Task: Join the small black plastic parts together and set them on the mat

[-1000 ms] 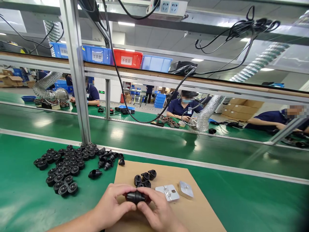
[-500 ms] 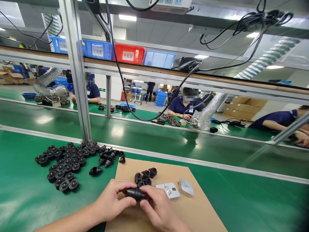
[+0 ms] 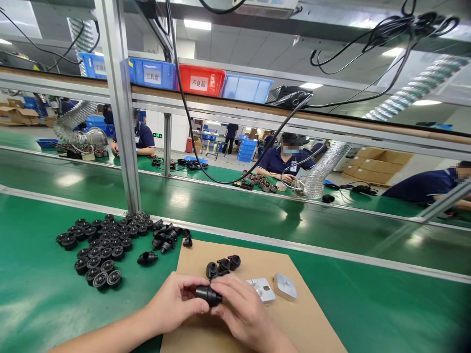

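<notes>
Between my two hands is a black plastic part (image 3: 208, 295), round and stepped to a narrower end at the right. My left hand (image 3: 178, 301) pinches its wide end between thumb and fingers. My right hand (image 3: 241, 306) is closed round the narrow end, hiding much of it. Just behind, several black stepped parts with side spouts (image 3: 223, 265) stand on a brown cardboard sheet (image 3: 265, 261). Right of them lie a flat silver metal block with a slot (image 3: 265, 289) and a thicker metal block (image 3: 285, 287).
Several round black caps (image 3: 106, 252) sit on the green bench at left. Beside them are several black cone-shaped parts (image 3: 164, 239). A metal post (image 3: 123, 108) rises behind. Beyond the green conveyor (image 3: 235, 206), co-workers (image 3: 285, 157) sit at benches. A black cable (image 3: 191, 132) hangs overhead.
My right hand has shifted its hold, its fingers now reaching further over the top of the black part. The part stays between both hands. The view has moved slightly.
</notes>
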`<state>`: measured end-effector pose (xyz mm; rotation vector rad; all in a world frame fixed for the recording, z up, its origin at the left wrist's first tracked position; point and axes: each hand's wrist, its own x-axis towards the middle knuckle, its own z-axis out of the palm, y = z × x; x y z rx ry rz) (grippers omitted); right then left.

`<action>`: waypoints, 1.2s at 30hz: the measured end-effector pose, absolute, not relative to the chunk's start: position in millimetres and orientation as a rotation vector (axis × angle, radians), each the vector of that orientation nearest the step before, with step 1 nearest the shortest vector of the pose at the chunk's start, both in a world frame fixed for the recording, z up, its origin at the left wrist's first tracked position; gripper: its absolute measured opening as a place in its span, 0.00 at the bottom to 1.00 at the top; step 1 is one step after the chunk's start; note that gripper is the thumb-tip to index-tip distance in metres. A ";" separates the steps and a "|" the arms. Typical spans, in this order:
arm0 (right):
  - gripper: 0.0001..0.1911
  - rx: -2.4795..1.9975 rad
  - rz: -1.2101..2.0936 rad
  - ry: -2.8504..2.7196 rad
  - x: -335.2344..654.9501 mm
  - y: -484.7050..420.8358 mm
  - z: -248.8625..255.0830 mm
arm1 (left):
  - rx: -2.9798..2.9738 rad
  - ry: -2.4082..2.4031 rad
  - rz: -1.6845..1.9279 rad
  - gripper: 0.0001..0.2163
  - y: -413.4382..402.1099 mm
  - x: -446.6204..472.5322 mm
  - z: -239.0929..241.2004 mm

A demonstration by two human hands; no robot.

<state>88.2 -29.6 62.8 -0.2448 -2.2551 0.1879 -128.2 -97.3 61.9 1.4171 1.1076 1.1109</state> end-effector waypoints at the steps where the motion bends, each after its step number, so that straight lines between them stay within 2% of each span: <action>1: 0.10 -0.317 0.239 -2.278 88.3 -30.8 60.8 | 1.526 1.169 1.114 0.17 -98.4 -128.5 63.0; 2: 0.09 -0.398 0.324 -2.299 88.2 -32.3 58.1 | 1.637 1.234 1.120 0.17 -99.5 -128.9 64.1; 6: 0.24 -0.584 0.661 -2.300 89.7 -35.9 50.5 | 1.704 1.332 1.142 0.18 -99.7 -131.3 66.1; 8: 0.20 -0.586 0.650 -2.260 93.0 -33.3 53.2 | 1.545 1.237 1.139 0.18 -97.4 -131.4 65.8; 9: 0.15 -0.554 0.591 -2.257 94.8 -31.1 55.8 | 1.461 1.173 1.136 0.18 -96.0 -131.1 65.3; 10: 0.14 -0.490 0.493 -2.270 96.3 -28.7 58.7 | 1.384 1.117 1.132 0.19 -94.8 -130.8 64.4; 12: 0.23 -0.304 0.258 -2.306 97.5 -24.9 62.9 | 1.304 1.088 1.134 0.20 -93.0 -130.4 61.6; 14: 0.24 -0.200 0.150 -2.298 95.6 -24.6 63.4 | 1.419 1.170 1.151 0.20 -92.3 -131.4 57.5; 16: 0.20 -0.274 0.245 -2.256 91.9 -28.3 60.7 | 1.748 1.240 1.195 0.17 -92.0 -134.4 52.6; 18: 0.16 -0.423 0.483 -2.205 88.0 -34.2 57.1 | 2.148 1.162 1.266 0.16 -91.8 -138.6 47.7; 20: 0.12 -0.541 0.704 -2.161 85.5 -39.2 54.5 | 2.352 1.064 1.354 0.20 -91.8 -142.4 43.6; 22: 0.13 -0.613 0.819 -2.125 85.0 -41.3 53.3 | 2.295 1.154 1.379 0.28 -92.3 -145.0 41.1; 23: 0.13 -0.636 0.828 -2.111 85.3 -41.1 53.1 | 2.217 1.240 1.354 0.29 -92.8 -145.8 40.5; 25: 0.15 -0.659 0.817 -2.100 86.4 -39.2 53.1 | 2.111 1.351 1.283 0.25 -93.4 -147.0 40.1; 28: 0.15 -0.689 0.828 -2.105 87.5 -35.8 53.0 | 2.213 1.248 1.314 0.20 -92.0 -148.8 40.7; 31: 0.16 -0.745 0.915 -2.082 87.8 -34.9 52.7 | 2.369 1.038 1.357 0.26 -88.0 -151.3 43.1; 34: 0.14 -0.794 0.878 -2.126 88.7 -36.0 52.7 | 2.397 1.160 1.182 0.33 -84.5 -156.3 52.7; 36: 0.12 -0.790 0.730 -2.244 89.5 -36.7 52.6 | 2.383 1.460 0.974 0.28 -84.0 -163.1 65.3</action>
